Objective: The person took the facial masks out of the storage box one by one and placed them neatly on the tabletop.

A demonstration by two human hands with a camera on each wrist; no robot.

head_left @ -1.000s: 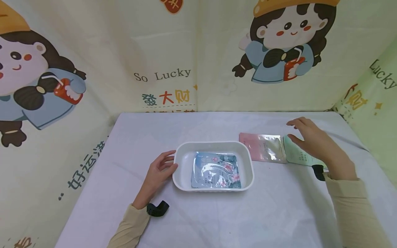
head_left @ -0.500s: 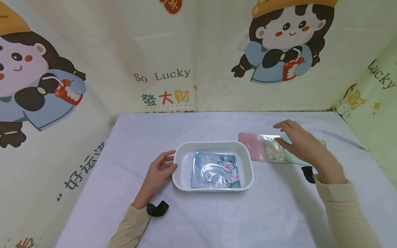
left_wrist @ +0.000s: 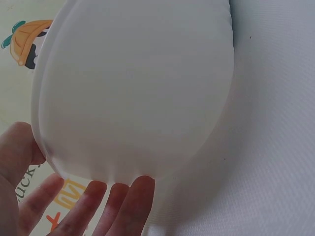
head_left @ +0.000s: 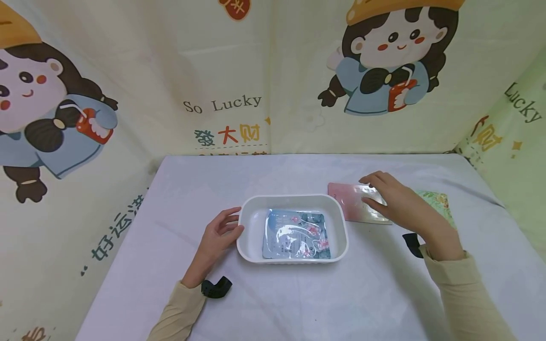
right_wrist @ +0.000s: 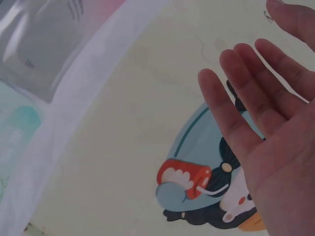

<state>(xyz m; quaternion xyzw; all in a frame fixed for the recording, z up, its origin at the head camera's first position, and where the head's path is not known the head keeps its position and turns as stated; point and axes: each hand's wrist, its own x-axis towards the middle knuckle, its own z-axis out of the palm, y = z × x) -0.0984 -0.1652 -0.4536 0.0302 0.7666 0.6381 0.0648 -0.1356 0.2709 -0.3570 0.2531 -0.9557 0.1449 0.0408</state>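
A white rectangular tray (head_left: 294,195) stands mid-table in the head view. Inside it lies a blue floral sheet-mask sachet (head_left: 294,234). My left hand (head_left: 219,239) rests with its fingertips against the tray's left end; the left wrist view shows thumb and fingers spread along the white wall (left_wrist: 138,88). Above a pink and silver sheet-mask sachet (head_left: 345,201), right of the tray, my right hand (head_left: 401,203) hovers with fingers extended and holds nothing. It partly covers that sachet and a green one (head_left: 438,204). In the right wrist view the palm (right_wrist: 280,167) is bare.
A white cloth covers the table (head_left: 290,303), whose far edge meets a cream curtain (head_left: 294,132) printed with cartoon figures. A black wrist device (head_left: 216,287) sits on the left wrist, another (head_left: 413,245) on the right.
My right hand has moved left, from over the green sachet to over the pink and silver one. More of the green sachet's right part now shows. The left hand and tray stay put.
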